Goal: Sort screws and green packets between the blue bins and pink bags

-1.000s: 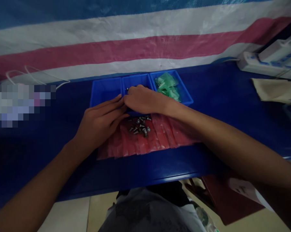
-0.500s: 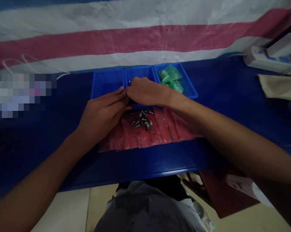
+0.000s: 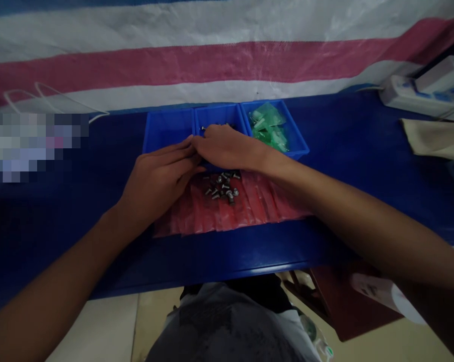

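My left hand point(image 3: 161, 176) reaches to the front of the blue bins, its fingers stretched out and its thumb apart below. Its fingertips meet my right hand point(image 3: 225, 146), which is bent over the middle blue bin point(image 3: 217, 111). The fingers of my right hand are curled down, and whatever they hold is hidden behind the hand. Dark and silvery screws show in the middle bin around that hand. Just below both hands, a loose pile of screws point(image 3: 224, 186) lies on a row of overlapping red plastic bags point(image 3: 227, 218).
On the left stands a blue bin point(image 3: 169, 128) and on the right another blue bin point(image 3: 299, 146) with green plastic bags point(image 3: 268, 128). A white power strip point(image 3: 404, 93) and beige cloth point(image 3: 434, 138) lie at the right. The blue table's front edge point(image 3: 249, 269) runs before me.
My right hand has shifted slightly left and down, so more screws show in the middle bin behind it. My left hand and the pile of screws stay in place.
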A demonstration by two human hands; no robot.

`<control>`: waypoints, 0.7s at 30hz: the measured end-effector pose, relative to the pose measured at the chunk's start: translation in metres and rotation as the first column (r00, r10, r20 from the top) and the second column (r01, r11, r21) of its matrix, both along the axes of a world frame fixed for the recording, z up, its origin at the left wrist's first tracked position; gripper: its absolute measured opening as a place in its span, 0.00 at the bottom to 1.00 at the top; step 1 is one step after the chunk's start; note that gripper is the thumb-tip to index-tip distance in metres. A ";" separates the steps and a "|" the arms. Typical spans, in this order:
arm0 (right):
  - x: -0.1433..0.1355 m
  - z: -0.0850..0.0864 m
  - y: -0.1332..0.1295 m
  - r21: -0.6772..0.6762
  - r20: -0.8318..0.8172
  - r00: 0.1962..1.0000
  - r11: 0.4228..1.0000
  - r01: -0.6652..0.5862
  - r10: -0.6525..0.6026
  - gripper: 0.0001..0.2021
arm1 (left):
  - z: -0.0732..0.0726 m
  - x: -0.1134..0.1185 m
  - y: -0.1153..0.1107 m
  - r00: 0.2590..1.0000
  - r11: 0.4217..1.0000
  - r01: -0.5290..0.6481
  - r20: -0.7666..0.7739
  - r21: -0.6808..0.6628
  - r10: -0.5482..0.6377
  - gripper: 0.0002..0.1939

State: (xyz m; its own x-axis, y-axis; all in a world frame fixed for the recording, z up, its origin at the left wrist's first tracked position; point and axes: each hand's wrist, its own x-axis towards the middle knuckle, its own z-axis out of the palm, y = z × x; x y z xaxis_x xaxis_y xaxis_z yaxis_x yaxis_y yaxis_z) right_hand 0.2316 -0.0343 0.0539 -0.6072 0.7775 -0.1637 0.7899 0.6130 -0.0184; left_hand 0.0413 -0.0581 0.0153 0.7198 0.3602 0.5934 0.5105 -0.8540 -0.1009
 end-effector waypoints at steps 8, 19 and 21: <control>0.000 0.003 -0.012 0.044 0.060 0.997 0.998 0.035 -0.038 0.27 | 0.001 0.001 0.001 0.999 1.000 0.013 0.030 -0.022 -0.012 0.07; 0.017 0.027 -0.014 -0.039 -0.193 0.956 0.976 0.216 -0.219 0.20 | 0.001 0.000 0.003 0.997 0.994 0.070 0.015 0.085 -0.072 0.07; 0.022 0.038 -0.016 -0.096 -0.285 0.924 0.967 0.238 -0.255 0.24 | 0.000 -0.002 0.005 0.996 0.990 0.092 0.012 0.109 -0.093 0.08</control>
State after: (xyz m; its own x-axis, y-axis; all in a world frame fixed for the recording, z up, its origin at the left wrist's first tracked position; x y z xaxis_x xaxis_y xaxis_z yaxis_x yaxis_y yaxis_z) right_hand 0.2540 -0.0506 0.0918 -0.4253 0.9032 -0.0575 0.8699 0.3904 -0.3014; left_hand 0.0396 -0.0533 0.0149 0.7363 0.2252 0.6380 0.4322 -0.8820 -0.1875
